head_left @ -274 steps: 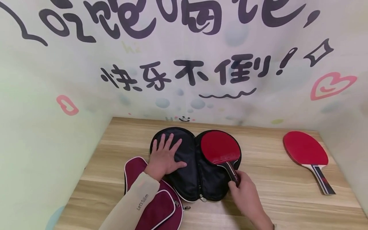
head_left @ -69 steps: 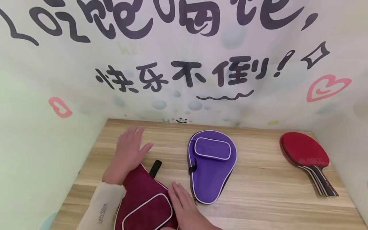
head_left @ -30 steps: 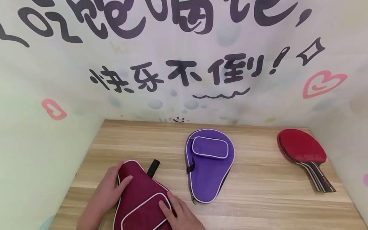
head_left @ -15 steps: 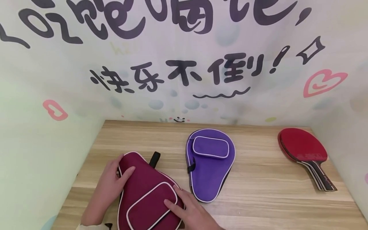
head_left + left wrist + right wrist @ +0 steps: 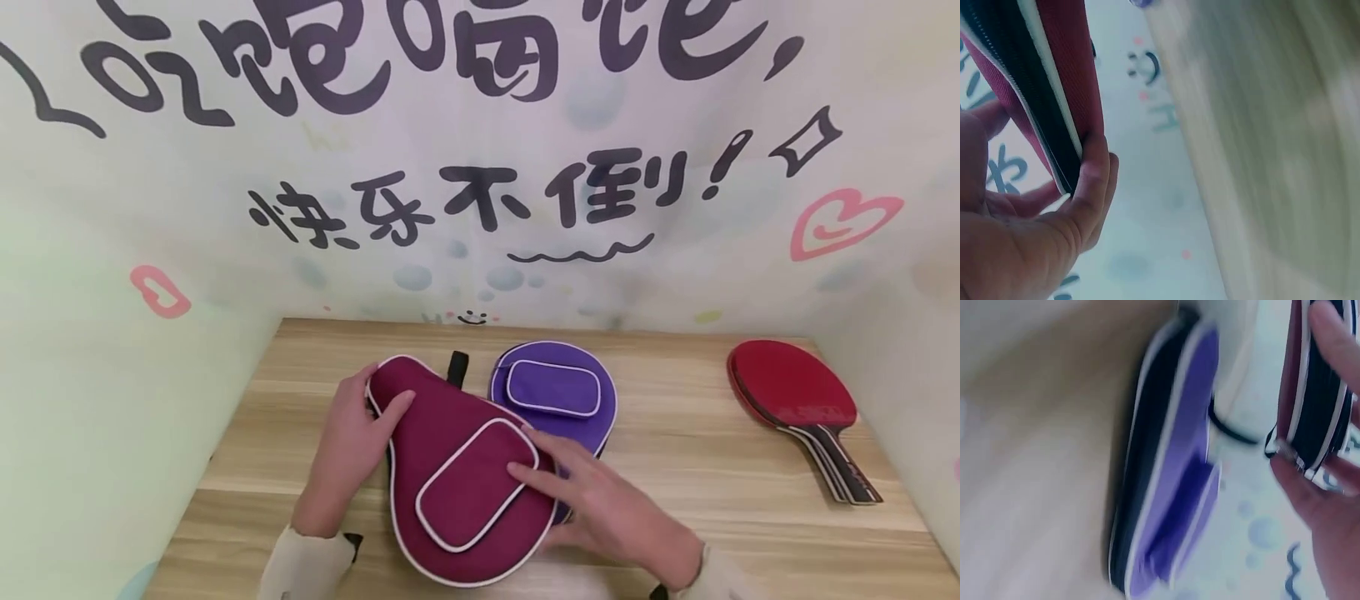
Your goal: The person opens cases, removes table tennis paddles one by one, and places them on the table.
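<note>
In the head view, both hands hold a maroon table tennis bat case [image 5: 420, 408] with white piping, raised above the table. My left hand [image 5: 348, 446] grips its narrow end, thumb on top; the left wrist view shows the fingers wrapped round the zipped black edge [image 5: 1041, 94]. My right hand [image 5: 600, 504] grips the wide end, fingers on the front beside the pocket. Near that hand, the zip pull [image 5: 1288, 450] shows in the right wrist view. Behind and partly covered by it, a purple bat case [image 5: 555, 387] lies on the table.
At the right of the wooden table [image 5: 675, 467], red-faced table tennis bats [image 5: 795, 383] lie stacked, handles toward the front right. A printed white wall [image 5: 480, 275] rises behind the table, with walls on both sides.
A bat left the opened black-lined case and joined the bat at right; a purple case now lies there, closed. Both hands have lifted the maroon case toward the right, over the purple one.
</note>
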`<state>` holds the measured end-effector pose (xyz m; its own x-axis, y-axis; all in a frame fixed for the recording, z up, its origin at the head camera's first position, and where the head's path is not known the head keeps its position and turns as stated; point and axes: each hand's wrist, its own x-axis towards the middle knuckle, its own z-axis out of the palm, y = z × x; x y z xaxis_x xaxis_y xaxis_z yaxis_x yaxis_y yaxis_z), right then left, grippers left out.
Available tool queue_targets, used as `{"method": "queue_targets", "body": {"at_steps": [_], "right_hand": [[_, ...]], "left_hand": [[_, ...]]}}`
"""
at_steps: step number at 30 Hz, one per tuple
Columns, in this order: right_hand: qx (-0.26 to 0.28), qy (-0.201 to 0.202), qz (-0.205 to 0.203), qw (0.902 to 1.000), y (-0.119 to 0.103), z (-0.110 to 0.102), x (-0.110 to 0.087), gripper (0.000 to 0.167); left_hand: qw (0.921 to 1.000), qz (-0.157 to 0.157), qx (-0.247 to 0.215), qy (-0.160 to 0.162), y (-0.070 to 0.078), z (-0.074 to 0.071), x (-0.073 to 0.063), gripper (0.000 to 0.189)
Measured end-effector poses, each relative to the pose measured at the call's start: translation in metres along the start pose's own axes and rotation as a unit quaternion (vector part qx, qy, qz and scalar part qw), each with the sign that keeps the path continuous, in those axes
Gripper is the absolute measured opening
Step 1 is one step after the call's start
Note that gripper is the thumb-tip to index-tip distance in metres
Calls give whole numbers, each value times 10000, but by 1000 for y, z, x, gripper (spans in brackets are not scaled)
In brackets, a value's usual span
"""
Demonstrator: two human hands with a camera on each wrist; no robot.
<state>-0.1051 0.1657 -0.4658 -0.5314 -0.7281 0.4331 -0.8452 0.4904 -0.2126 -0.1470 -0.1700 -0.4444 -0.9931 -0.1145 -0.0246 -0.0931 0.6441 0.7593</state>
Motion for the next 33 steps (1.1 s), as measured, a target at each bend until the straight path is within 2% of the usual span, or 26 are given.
{"method": "queue_targets", "body": {"at_steps": [5,10,15,19,24,27,29,30,31,32,33], "right_hand": [[-59,-197,-15,9998,37,-23,-10,82],[164,-698,590,9957,64,-35,-26,81],[180,-808,1050,9910,83,-34,-44,79],[95,-707,1158,9907,87,-28,-54,79],[-24,-504,1144,9922,84,-21,-58,86],[-48,-412,1452,9885,76,-18,-61,93],[447,-264,1955,9793,69,-17,-65,92],[778,-193,2339,9690,64,-17,-67,88],[1180,-110,2799,9527,60,-18,-69,83],[1741,19,3231,9302,55,-18,-71,78],[2276,146,3684,9012,50,-18,-72,72]], "left_hand": [[9997,-17,-190,147,17,26,13,81],[9995,-83,-223,187,31,53,20,81],[9996,-162,-28,237,33,79,22,80],[9995,-201,27,258,32,90,22,80],[9989,-98,-87,455,31,94,24,77],[9984,-62,-198,526,31,94,24,76],[9983,-83,-264,518,30,95,25,77],[9982,-95,-297,513,30,95,25,77],[9981,-99,-327,510,29,96,25,77],[9981,-95,-347,509,29,96,25,78],[9980,-84,-369,511,28,96,25,78]]}}
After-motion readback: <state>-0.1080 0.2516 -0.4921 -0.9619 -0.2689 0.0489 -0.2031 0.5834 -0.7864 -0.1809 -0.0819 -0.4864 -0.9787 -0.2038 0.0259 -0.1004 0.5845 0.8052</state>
